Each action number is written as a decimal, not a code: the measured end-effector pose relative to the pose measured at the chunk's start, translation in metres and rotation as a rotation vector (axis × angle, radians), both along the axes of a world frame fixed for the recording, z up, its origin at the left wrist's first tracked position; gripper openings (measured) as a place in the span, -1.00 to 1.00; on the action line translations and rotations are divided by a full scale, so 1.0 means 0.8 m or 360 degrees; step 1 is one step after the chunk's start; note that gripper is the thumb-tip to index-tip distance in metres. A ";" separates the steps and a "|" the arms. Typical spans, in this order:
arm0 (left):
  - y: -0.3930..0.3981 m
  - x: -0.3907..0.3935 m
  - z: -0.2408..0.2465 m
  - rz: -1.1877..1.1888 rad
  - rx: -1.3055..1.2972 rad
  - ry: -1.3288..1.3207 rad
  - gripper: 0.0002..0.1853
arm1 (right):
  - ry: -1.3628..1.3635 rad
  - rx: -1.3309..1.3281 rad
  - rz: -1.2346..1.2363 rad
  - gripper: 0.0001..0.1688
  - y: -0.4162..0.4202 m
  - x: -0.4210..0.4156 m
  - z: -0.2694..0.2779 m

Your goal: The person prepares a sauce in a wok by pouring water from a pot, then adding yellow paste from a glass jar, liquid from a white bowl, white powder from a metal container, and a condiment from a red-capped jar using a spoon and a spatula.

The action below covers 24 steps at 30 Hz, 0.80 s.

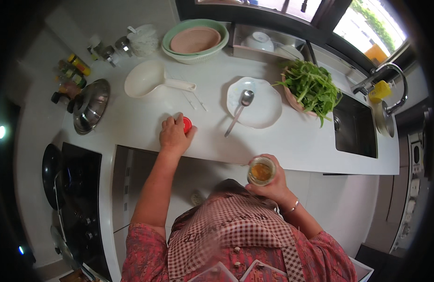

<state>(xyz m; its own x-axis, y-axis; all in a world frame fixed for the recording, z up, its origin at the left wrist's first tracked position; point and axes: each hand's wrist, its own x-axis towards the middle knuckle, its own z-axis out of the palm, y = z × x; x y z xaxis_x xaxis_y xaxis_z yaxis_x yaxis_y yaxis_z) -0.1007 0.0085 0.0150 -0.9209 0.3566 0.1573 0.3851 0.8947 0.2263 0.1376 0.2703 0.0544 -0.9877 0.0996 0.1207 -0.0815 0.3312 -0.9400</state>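
My left hand (175, 135) reaches onto the white counter, its fingers around a red lid (187, 124). The fingers partly hide the lid, which is at the countertop. In my right hand (277, 179) is an uncovered glass jar (261, 171), held in front of the counter's near edge. Something amber-brown lies inside the jar, seen through its mouth. Between and beyond my hands, a metal spoon (246, 100) rests with its bowl on a white scalloped plate (264, 105) and its handle over the near-left rim.
A white ladle-like scoop (146, 80) lies behind my left hand. Leafy greens (310, 86) fill a pink basket (291, 97) beside the sink (354, 135). Nested basins (195, 39) stand at the back. A pot lid (92, 107) and a black cooktop (81, 197) are on the left.
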 end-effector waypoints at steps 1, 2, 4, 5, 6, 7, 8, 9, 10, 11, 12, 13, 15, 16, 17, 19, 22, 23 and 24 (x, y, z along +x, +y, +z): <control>-0.004 -0.002 -0.003 -0.0009 0.0099 -0.0047 -0.33 | 0.0036 0.0117 0.0041 -0.06 -0.003 -0.006 0.003; -0.009 -0.003 -0.005 -0.0014 0.0196 -0.0095 -0.35 | -0.0038 0.0071 0.0031 -0.07 -0.010 -0.012 0.011; -0.003 0.004 0.006 -0.0018 0.0503 -0.0130 -0.41 | -0.0032 -0.0061 0.0003 -0.05 -0.026 -0.026 0.024; 0.001 0.017 0.017 -0.0134 0.0836 -0.0341 -0.41 | -0.0020 -0.0130 -0.0012 -0.04 -0.032 -0.034 0.027; 0.018 0.043 0.053 -0.0266 0.1164 -0.0567 -0.40 | 0.0001 -0.0107 -0.0016 -0.05 -0.033 -0.038 0.027; 0.028 0.068 0.089 -0.0374 0.1481 -0.0792 -0.39 | -0.0003 -0.0118 -0.0019 -0.10 -0.037 -0.043 0.029; 0.030 0.091 0.119 -0.0578 0.1404 -0.0772 -0.40 | -0.0004 -0.0131 0.0007 -0.15 -0.043 -0.049 0.033; 0.032 0.109 0.143 -0.0777 0.1327 -0.0744 -0.40 | -0.0002 -0.0140 0.0039 -0.19 -0.051 -0.055 0.039; 0.032 0.125 0.163 -0.0890 0.1134 -0.0578 -0.42 | -0.0030 -0.0101 0.0057 -0.21 -0.061 -0.060 0.046; 0.031 0.135 0.173 -0.0999 0.0937 -0.0416 -0.44 | -0.0059 -0.0058 0.0071 -0.24 -0.071 -0.066 0.056; 0.026 0.141 0.174 -0.0978 0.0879 -0.0375 -0.44 | -0.0084 -0.0019 0.0098 -0.26 -0.082 -0.073 0.063; 0.019 0.144 0.175 -0.0955 0.0821 -0.0333 -0.44 | -0.0075 -0.0010 0.0125 -0.28 -0.091 -0.077 0.069; 0.006 0.151 0.168 -0.0928 0.0807 -0.0233 -0.46 | -0.0041 0.0014 0.0197 -0.31 -0.109 -0.081 0.075; -0.003 0.150 0.160 -0.0915 0.0835 -0.0155 -0.47 | 0.0011 0.0030 0.0279 -0.31 -0.118 -0.085 0.073; -0.013 0.151 0.157 -0.0901 0.0860 -0.0076 -0.48 | 0.0030 0.0067 0.0299 -0.31 -0.126 -0.087 0.066; -0.032 0.154 0.164 -0.0823 0.0918 -0.0200 -0.46 | 0.0072 0.0148 0.0323 -0.31 -0.141 -0.095 0.050; -0.063 0.169 0.178 -0.0565 0.0864 -0.0240 -0.45 | 0.0093 0.0250 0.0357 -0.36 -0.177 -0.108 0.058; -0.073 0.171 0.180 -0.0471 0.0886 -0.0169 -0.45 | 0.0208 0.0265 0.0353 -0.35 -0.191 -0.113 0.054; -0.082 0.174 0.179 -0.0381 0.0912 -0.0101 -0.46 | 0.0319 0.0280 0.0345 -0.33 -0.208 -0.120 0.049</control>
